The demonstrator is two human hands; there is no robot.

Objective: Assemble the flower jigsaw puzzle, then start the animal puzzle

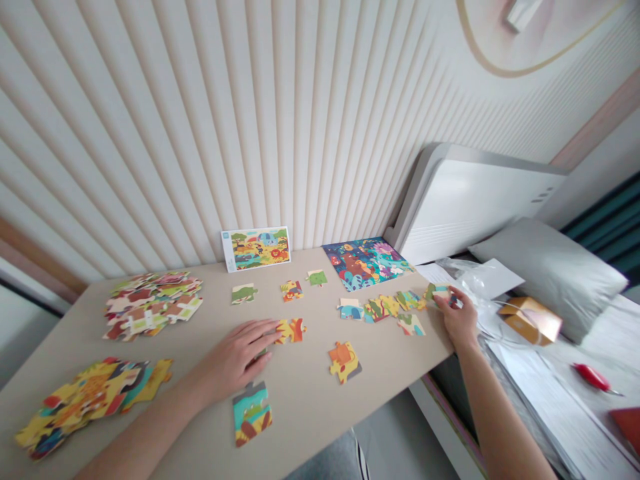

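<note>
My left hand (237,360) lies palm down on the table with its fingers stretched out. Its fingertips reach the edge of an orange and yellow puzzle piece (295,331), and part of another piece shows beneath the fingers. Just below it is a puzzle piece with a green crocodile (253,413). At the table's right edge, my right hand (461,319) pinches a green and pale puzzle piece (438,292) between thumb and fingers. Left of that hand runs a row of overlapping puzzle pieces (383,307), with a loose piece (412,325) below it.
Two piles of puzzle pieces, one farther back (153,300) and one nearer (95,397), occupy the left side. A picture card (257,249) leans against the ribbed wall. A dark blue picture sheet (367,262) lies behind the row. Beside the table, a bed holds a yellow box (530,319).
</note>
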